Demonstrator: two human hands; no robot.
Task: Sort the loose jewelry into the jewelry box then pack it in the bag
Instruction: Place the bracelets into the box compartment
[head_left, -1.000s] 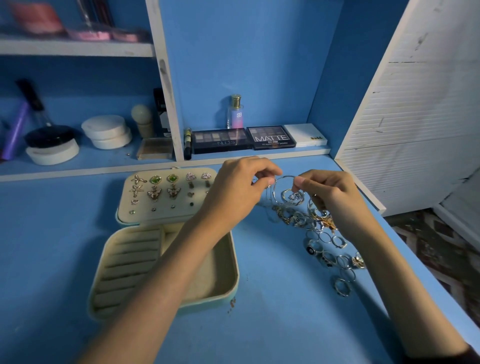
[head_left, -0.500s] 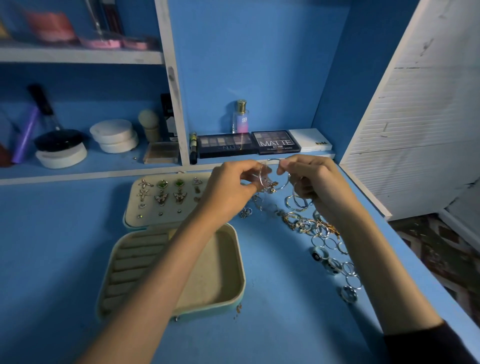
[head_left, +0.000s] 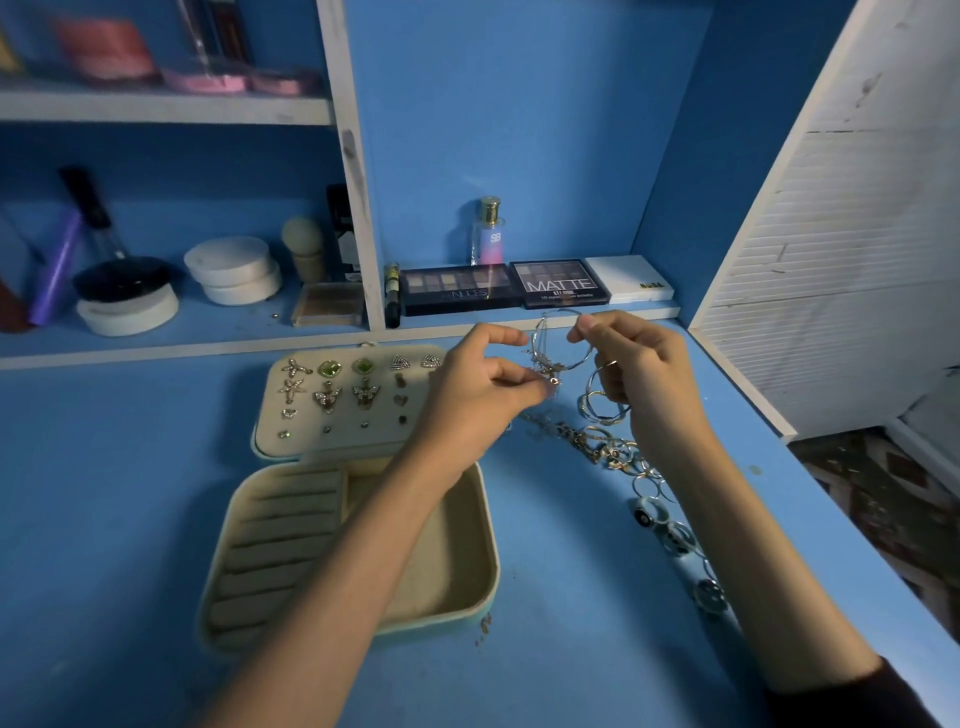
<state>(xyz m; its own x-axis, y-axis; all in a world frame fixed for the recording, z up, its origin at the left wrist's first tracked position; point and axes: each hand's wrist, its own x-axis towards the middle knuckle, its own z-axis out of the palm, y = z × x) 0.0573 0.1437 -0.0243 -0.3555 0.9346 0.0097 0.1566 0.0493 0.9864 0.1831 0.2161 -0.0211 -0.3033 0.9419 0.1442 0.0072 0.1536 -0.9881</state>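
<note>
An open jewelry box (head_left: 467, 525) lies on the blue table, with ring slots at its left and a bare compartment at its right. Its lid (head_left: 270, 431) lies flat behind it and carries several earrings. My left hand (head_left: 467, 395) pinches a tangled chain with a small pendant (head_left: 545, 369) above the table. My right hand (head_left: 639, 374) pinches a thin silver bangle (head_left: 563, 314) that the chain hangs through, and also holds wavy bangles (head_left: 597, 408) below it. Loose rings (head_left: 670, 535) and chains (head_left: 582, 436) trail across the table under my right forearm. No bag is in view.
Eyeshadow palettes (head_left: 504, 286), a perfume bottle (head_left: 488, 234) and a white case (head_left: 634, 280) stand on the low ledge behind my hands. Powder compacts (head_left: 234, 270) and brushes fill the left shelf. A white slatted panel (head_left: 841, 234) borders the table's right edge.
Both hands have lifted the bangle and the tangled chain up off the pile, toward the back ledge. The chain now hangs between my two hands.
</note>
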